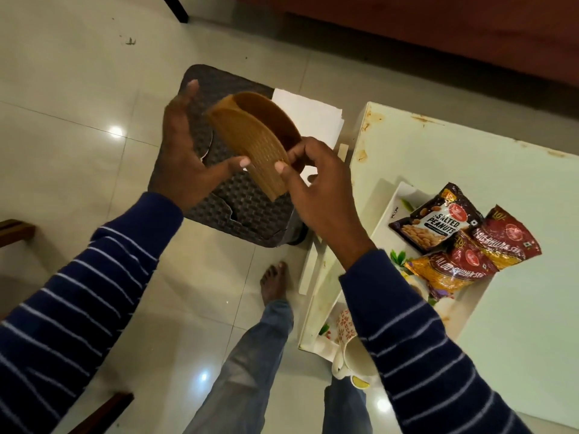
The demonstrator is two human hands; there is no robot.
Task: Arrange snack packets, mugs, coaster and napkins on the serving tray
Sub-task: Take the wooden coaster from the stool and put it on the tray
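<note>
Two round brown ribbed coasters are held on edge, splayed apart, above a dark woven stool. My right hand pinches their lower end. My left hand is spread beside them, with only the thumb tip at the front coaster's edge. White napkins lie on the stool's far corner, partly behind the coasters. On the white serving tray lie a salted peanuts packet and two red-and-orange snack packets. A white mug and a patterned mug sit at the tray's near end, partly hidden by my right sleeve.
The tray rests on a white, stained table at the right. My bare foot stands on the glossy tile floor between stool and table. Brown wooden furniture runs along the far side, and dark wooden pieces sit at the left edge.
</note>
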